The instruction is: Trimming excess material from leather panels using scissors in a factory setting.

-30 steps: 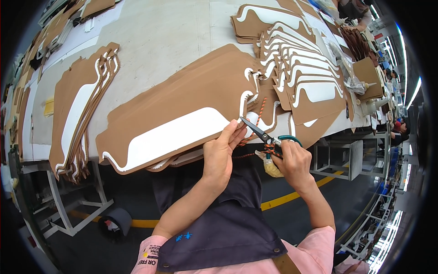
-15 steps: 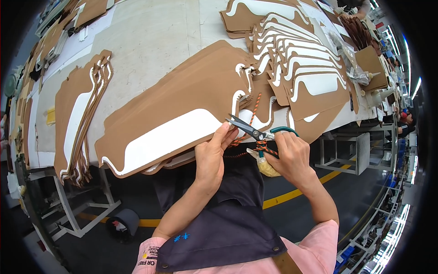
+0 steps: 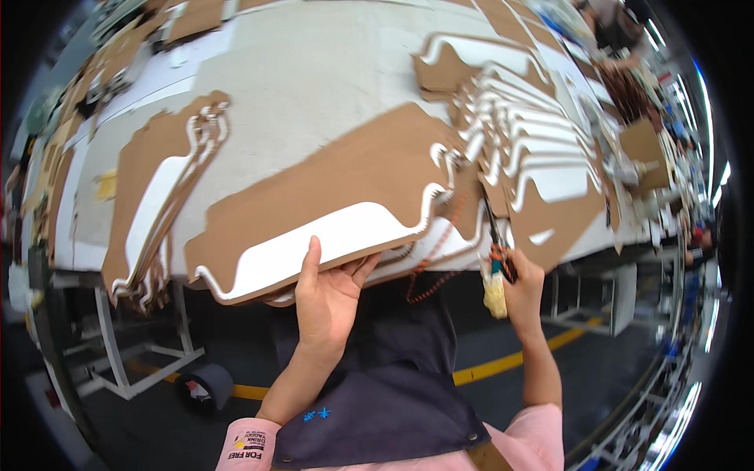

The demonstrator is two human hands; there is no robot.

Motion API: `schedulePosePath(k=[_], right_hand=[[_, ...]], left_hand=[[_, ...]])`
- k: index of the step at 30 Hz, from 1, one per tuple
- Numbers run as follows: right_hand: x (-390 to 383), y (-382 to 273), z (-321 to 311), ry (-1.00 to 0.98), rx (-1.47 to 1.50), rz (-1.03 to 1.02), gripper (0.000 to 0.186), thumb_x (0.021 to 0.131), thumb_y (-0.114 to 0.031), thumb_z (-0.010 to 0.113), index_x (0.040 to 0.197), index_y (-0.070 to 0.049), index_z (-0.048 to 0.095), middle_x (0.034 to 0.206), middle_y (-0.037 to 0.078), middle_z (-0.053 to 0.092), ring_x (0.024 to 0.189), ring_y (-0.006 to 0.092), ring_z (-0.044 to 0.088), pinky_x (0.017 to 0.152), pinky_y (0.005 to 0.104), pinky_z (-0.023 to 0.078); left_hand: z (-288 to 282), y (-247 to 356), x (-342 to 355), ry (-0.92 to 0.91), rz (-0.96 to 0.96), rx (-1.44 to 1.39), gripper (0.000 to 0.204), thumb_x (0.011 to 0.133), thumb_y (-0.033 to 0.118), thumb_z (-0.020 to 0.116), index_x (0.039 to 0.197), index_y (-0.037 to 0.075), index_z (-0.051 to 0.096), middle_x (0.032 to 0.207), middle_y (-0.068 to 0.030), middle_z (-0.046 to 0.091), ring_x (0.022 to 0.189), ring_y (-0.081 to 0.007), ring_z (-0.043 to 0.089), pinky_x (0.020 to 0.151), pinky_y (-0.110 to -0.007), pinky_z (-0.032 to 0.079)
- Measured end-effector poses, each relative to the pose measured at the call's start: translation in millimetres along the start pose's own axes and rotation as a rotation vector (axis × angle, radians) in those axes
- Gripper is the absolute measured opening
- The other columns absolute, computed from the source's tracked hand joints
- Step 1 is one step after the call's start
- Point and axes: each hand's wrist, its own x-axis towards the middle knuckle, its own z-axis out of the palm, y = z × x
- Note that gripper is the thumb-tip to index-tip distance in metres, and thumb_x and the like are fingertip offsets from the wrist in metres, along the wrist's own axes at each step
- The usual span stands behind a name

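A brown sheet piece with a white shaped strip [image 3: 330, 169] lies on top of a stack at the table's near edge. My left hand [image 3: 326, 306] pinches its front edge, thumb on top over the white strip and fingers reaching underneath. To the right, my right hand [image 3: 525, 286] is closed round a pair of scissors [image 3: 493, 228], whose dark blades point away from me over the pieces. An orange-and-black cord [image 3: 440, 245] runs from the scissors' handle, and a yellowish wrapped lump [image 3: 494, 298] hangs there. The picture is somewhat blurred.
Fanned brown-and-white pieces [image 3: 550, 153] lie at the right, and another bundle [image 3: 161, 180] sits at the left on the pale table [image 3: 314, 67]. A dark bin [image 3: 206, 388] stands on the floor. Another person [image 3: 616, 27] is at the far right.
The scissors have moved right, away from the piece's edge, and their blades have turned to point away from me. My left hand has shifted left along the piece's front edge.
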Motion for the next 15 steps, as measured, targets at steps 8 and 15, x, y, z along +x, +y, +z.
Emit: schedulePosePath(k=[8, 15], right_hand=[[-11, -19, 28, -0.069, 0.218, 0.102, 0.012, 0.081, -0.005, 0.07, 0.087, 0.0, 0.061, 0.065, -0.005, 0.044, 0.062, 0.003, 0.036, 0.053, 0.023, 0.029], [-18, -25, 48, -0.13, 0.236, 0.027, 0.018, 0.077, -0.006, 0.07, 0.091, 0.001, 0.063, 0.063, 0.003, 0.049, 0.058, 0.0059, 0.04, 0.051, 0.0245, 0.033]], left_hand=[[36, 128, 29, -0.059, 0.484, 0.253, 0.042, 0.101, 0.034, 0.048, 0.127, 0.001, 0.047, 0.121, -0.0142, 0.059, 0.109, -0.0261, 0.061, 0.09, -0.047, 0.055], [-38, 237, 81, 0.058, 0.768, 0.339, 0.049, 0.099, 0.031, 0.053, 0.129, -0.006, 0.041, 0.128, -0.021, 0.053, 0.115, -0.0318, 0.057, 0.097, -0.047, 0.053]])
